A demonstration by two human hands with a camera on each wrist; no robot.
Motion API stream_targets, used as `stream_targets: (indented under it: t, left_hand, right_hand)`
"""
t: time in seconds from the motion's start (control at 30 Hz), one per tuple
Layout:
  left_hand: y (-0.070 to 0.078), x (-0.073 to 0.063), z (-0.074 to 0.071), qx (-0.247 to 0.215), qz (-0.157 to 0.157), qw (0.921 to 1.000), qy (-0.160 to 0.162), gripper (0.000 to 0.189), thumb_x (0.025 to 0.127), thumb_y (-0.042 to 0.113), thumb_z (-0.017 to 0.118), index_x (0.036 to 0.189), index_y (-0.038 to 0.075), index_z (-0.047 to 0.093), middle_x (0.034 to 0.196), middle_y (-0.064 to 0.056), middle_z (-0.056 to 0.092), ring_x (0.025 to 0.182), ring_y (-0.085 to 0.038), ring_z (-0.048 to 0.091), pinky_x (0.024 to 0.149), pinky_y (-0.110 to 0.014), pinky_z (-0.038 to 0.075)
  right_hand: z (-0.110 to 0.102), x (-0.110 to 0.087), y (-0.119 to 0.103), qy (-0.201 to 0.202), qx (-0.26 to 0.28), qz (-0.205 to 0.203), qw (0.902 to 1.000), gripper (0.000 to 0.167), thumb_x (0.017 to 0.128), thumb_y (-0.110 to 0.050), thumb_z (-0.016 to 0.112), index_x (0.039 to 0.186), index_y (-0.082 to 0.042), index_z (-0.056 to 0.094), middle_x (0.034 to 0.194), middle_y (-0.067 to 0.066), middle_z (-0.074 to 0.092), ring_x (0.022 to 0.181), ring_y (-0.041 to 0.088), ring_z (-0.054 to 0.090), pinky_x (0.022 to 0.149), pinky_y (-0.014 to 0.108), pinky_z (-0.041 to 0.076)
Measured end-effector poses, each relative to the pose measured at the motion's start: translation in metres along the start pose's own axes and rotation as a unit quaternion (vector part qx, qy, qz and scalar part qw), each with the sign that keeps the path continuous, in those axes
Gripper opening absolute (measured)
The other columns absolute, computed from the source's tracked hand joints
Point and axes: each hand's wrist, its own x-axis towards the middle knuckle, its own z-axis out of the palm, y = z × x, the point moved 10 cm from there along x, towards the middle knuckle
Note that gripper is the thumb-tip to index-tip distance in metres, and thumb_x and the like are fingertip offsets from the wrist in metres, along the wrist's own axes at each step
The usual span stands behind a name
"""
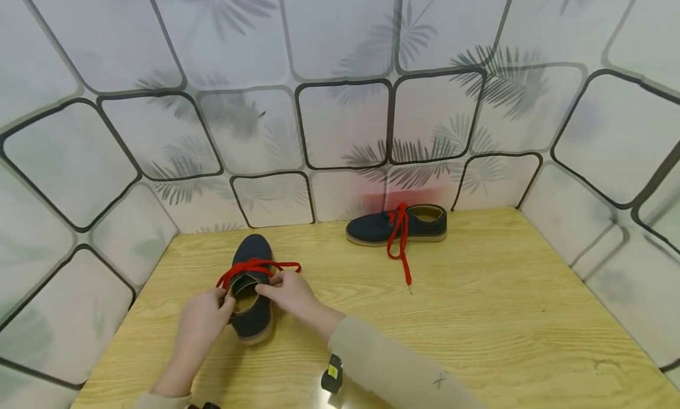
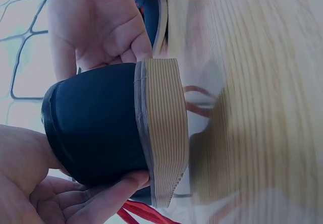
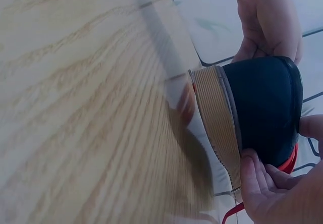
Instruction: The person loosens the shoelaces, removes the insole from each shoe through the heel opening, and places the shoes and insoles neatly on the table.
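Observation:
A dark navy shoe [image 1: 254, 248] with a tan sole and red laces [image 1: 254, 266] tied across its top points away at the left of the table. My left hand [image 1: 204, 316] grips the left side of its opening, thumb at the collar. On the opposite side my right hand [image 1: 291, 292] pinches the collar between thumb and fingers. The left wrist view shows the heel [image 2: 101, 125] from behind, with the ribbed sole edge [image 2: 166, 128] and left-hand fingers against its side. In the right wrist view, right-hand fingers [image 3: 257, 176] lie along the shoe's side near the sole.
A matching navy shoe [image 1: 366, 227] stands sideways at the back of the wooden table [image 1: 478, 314], its red lace [image 1: 405, 249] hanging onto the tabletop. Patterned panels [image 1: 345, 126] wall in the back and both sides. A small black device [image 1: 332, 375] shows beside my right sleeve.

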Motion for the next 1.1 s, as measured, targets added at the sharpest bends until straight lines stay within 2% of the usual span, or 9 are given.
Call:
stream_targets:
  t: [0.23, 0.4, 0.53, 0.67, 0.87, 1.1]
  left_hand:
    - [0.013, 0.002, 0.005, -0.011, 0.011, 0.9999, 0.0, 0.03, 0.098, 0.014, 0.053, 0.069, 0.009, 0.057, 0.059, 0.001, 0.046, 0.054, -0.016, 0.043, 0.05, -0.025, 0.032]
    - [0.02, 0.005, 0.009, -0.023, 0.012, 0.9996, 0.004, 0.027, 0.096, 0.014, 0.058, 0.069, 0.009, 0.06, 0.059, 0.002, 0.047, 0.054, -0.015, 0.042, 0.05, -0.023, 0.031]
    - [0.023, 0.007, 0.012, -0.036, 0.008, 0.9993, -0.005, 0.02, 0.095, 0.016, 0.062, 0.084, 0.002, 0.072, 0.068, -0.001, 0.066, 0.061, -0.015, 0.055, 0.054, -0.025, 0.041]
    - [0.028, 0.008, 0.013, -0.05, 0.012, 0.9987, -0.004, 0.027, 0.094, 0.018, 0.065, 0.104, -0.004, 0.077, 0.085, -0.008, 0.079, 0.073, -0.018, 0.069, 0.06, -0.03, 0.052]
    - [0.039, 0.006, 0.016, -0.073, 0.025, 0.997, 0.012, 0.029, 0.097, 0.022, 0.07, 0.106, -0.004, 0.077, 0.087, -0.01, 0.08, 0.077, -0.02, 0.072, 0.063, -0.032, 0.058]
    - [0.052, 0.002, 0.023, -0.106, 0.035, 0.9938, 0.002, 0.031, 0.1, 0.026, 0.073, 0.105, -0.004, 0.078, 0.087, -0.011, 0.081, 0.076, -0.019, 0.075, 0.063, -0.032, 0.06]
  right_hand:
    - [-0.014, 0.003, 0.005, 0.003, 0.017, 0.002, 0.9999, 0.038, 0.094, -0.02, 0.081, 0.118, 0.008, 0.074, 0.106, 0.018, 0.08, 0.091, 0.025, 0.079, 0.075, 0.025, 0.065]
    - [-0.027, 0.006, 0.01, 0.005, 0.022, 0.005, 0.9997, 0.033, 0.091, -0.015, 0.082, 0.114, 0.008, 0.076, 0.104, 0.018, 0.08, 0.085, 0.025, 0.079, 0.072, 0.024, 0.064]
    - [-0.036, 0.006, 0.014, 0.006, 0.036, 0.016, 0.9992, 0.033, 0.089, -0.013, 0.083, 0.113, 0.008, 0.077, 0.107, 0.017, 0.078, 0.083, 0.022, 0.079, 0.075, 0.025, 0.066]
    - [-0.044, 0.006, 0.017, 0.002, 0.051, 0.025, 0.9984, 0.034, 0.09, -0.011, 0.083, 0.117, 0.008, 0.076, 0.112, 0.019, 0.076, 0.086, 0.026, 0.08, 0.079, 0.028, 0.068]
    - [-0.056, 0.001, 0.017, -0.014, 0.067, 0.026, 0.9973, 0.034, 0.091, -0.008, 0.081, 0.119, 0.009, 0.075, 0.113, 0.02, 0.075, 0.084, 0.021, 0.078, 0.081, 0.03, 0.069]
    - [-0.072, -0.005, 0.021, -0.012, 0.048, 0.025, 0.9984, 0.032, 0.09, -0.007, 0.081, 0.119, 0.007, 0.076, 0.112, 0.019, 0.077, 0.08, 0.013, 0.074, 0.08, 0.028, 0.068]
